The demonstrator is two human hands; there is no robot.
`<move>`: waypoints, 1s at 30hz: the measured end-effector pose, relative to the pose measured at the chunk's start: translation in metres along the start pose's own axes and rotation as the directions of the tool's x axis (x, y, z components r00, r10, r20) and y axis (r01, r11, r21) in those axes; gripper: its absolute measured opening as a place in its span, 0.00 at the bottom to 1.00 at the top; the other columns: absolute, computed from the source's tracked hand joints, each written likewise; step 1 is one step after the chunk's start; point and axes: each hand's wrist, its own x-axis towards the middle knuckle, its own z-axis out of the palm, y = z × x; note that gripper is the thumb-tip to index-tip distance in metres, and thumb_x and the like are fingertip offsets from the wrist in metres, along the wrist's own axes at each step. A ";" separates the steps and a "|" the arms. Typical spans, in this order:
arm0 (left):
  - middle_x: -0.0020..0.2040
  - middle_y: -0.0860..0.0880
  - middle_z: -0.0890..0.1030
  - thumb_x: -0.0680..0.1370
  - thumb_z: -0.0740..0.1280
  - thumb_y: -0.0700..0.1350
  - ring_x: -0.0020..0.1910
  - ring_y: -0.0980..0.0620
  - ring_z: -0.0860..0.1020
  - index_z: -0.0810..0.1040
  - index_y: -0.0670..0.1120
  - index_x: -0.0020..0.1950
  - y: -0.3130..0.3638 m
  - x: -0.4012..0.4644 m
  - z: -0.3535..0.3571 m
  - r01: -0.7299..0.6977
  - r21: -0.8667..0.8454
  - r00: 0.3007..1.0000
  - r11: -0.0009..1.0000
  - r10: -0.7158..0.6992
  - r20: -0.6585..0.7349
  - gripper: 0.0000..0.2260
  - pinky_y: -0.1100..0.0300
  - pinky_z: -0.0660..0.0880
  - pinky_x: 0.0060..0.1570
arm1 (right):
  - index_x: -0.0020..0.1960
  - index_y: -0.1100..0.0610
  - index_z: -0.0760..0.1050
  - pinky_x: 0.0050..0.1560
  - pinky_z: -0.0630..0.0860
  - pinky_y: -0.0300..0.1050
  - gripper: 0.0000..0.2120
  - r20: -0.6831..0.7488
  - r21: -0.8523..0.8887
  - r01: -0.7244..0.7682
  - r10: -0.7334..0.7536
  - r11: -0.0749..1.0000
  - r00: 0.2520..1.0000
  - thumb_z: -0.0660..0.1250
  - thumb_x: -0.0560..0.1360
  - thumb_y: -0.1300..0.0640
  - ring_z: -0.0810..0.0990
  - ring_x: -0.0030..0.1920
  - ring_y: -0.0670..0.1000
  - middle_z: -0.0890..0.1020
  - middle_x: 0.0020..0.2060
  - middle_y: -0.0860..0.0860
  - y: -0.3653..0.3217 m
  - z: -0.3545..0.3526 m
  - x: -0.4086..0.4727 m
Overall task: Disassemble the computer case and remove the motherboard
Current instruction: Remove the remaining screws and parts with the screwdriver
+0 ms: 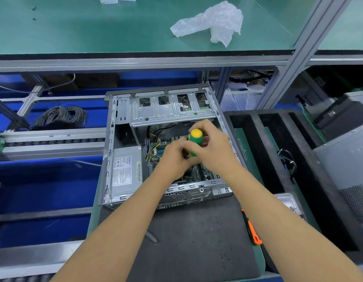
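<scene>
Right now the right hand (212, 148) grips the yellow-green screwdriver (195, 140), handle up and shaft down into the open computer case (111, 151); the left hand (173, 159) pinches the tool lower down; the motherboard (156, 151) lies flat inside, partly hidden. Its power supply (125, 169) sits at the case's left side; the case's long axis runs away from the person, on a dark mat (192, 241) upon the bench (91, 218); an orange tool (251, 231) lies at the mat's right edge; a plastic bag (213, 23) rests on the green shelf (74, 27) above.
</scene>
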 end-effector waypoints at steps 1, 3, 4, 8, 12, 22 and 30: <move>0.42 0.53 0.77 0.68 0.77 0.48 0.39 0.54 0.74 0.77 0.49 0.54 0.000 0.000 -0.001 -0.009 0.010 1.000 1.000 0.009 -0.008 0.17 0.53 0.74 0.41 | 0.52 0.45 0.74 0.52 0.76 0.58 0.13 0.012 -0.014 0.019 -0.018 1.000 1.000 0.74 0.71 0.52 0.77 0.49 0.53 0.79 0.47 0.47 0.000 0.001 0.001; 0.43 0.54 0.78 0.69 0.76 0.50 0.39 0.56 0.74 0.76 0.57 0.55 -0.002 -0.002 -0.004 -0.007 0.001 1.000 1.000 0.007 -0.003 0.18 0.59 0.72 0.39 | 0.56 0.46 0.76 0.54 0.76 0.57 0.12 0.081 0.031 0.038 -0.041 0.999 0.996 0.72 0.73 0.53 0.79 0.52 0.51 0.81 0.48 0.45 -0.001 -0.005 0.003; 0.41 0.57 0.77 0.70 0.76 0.50 0.37 0.59 0.72 0.74 0.62 0.51 -0.001 -0.003 -0.005 -0.004 -0.005 1.000 1.000 0.004 0.004 0.16 0.63 0.70 0.36 | 0.58 0.48 0.77 0.56 0.76 0.55 0.12 0.133 0.058 0.037 -0.045 0.998 0.990 0.71 0.75 0.55 0.79 0.53 0.49 0.82 0.50 0.44 -0.001 -0.009 0.005; 0.34 0.65 0.77 0.72 0.76 0.45 0.36 0.68 0.73 0.71 0.61 0.45 -0.001 -0.004 -0.004 -0.037 0.029 0.999 0.999 0.038 -0.028 0.15 0.75 0.66 0.34 | 0.65 0.47 0.74 0.60 0.75 0.49 0.17 0.233 0.066 0.011 -0.026 0.998 0.972 0.68 0.78 0.58 0.77 0.57 0.45 0.78 0.55 0.46 -0.001 -0.012 0.008; 0.40 0.57 0.79 0.71 0.74 0.40 0.36 0.63 0.75 0.76 0.53 0.50 -0.001 -0.002 -0.003 -0.002 -0.013 1.000 1.000 0.002 -0.012 0.13 0.68 0.71 0.35 | 0.57 0.43 0.73 0.49 0.74 0.39 0.22 0.011 0.026 0.005 -0.006 1.000 1.000 0.78 0.68 0.53 0.76 0.50 0.42 0.75 0.51 0.45 0.000 0.003 0.001; 0.40 0.55 0.77 0.73 0.75 0.45 0.37 0.65 0.73 0.74 0.52 0.44 -0.001 -0.002 -0.008 0.011 0.015 0.999 1.000 -0.012 0.032 0.09 0.72 0.67 0.36 | 0.67 0.45 0.71 0.61 0.74 0.58 0.19 0.242 -0.031 -0.042 0.048 0.999 0.969 0.67 0.78 0.58 0.77 0.58 0.55 0.80 0.56 0.52 0.004 -0.019 0.013; 0.45 0.57 0.78 0.69 0.78 0.46 0.42 0.63 0.75 0.77 0.53 0.53 0.001 -0.001 -0.008 0.091 -0.070 0.996 0.993 -0.090 0.016 0.17 0.66 0.70 0.40 | 0.50 0.51 0.71 0.37 0.69 0.38 0.15 0.080 -0.337 0.090 -0.067 0.937 0.995 0.74 0.71 0.48 0.74 0.40 0.44 0.76 0.39 0.46 0.003 -0.014 0.017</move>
